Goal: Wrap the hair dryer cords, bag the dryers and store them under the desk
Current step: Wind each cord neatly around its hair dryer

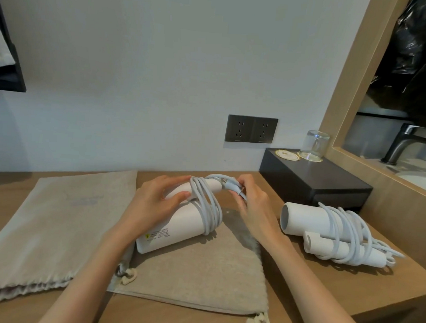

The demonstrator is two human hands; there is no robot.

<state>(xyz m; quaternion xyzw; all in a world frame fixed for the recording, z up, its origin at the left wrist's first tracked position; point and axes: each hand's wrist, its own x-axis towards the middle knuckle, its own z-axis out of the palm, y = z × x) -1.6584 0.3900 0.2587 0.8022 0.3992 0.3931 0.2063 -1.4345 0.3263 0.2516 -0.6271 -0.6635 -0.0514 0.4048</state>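
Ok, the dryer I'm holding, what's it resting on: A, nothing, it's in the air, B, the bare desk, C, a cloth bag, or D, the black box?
C: the dryer lies with its body on top of the flat beige bag.

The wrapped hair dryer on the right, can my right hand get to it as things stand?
Probably yes: the wrapped hair dryer lies close beside the right hand, only bare desk between. But that hand pinches the plug of the other dryer and must let go first.
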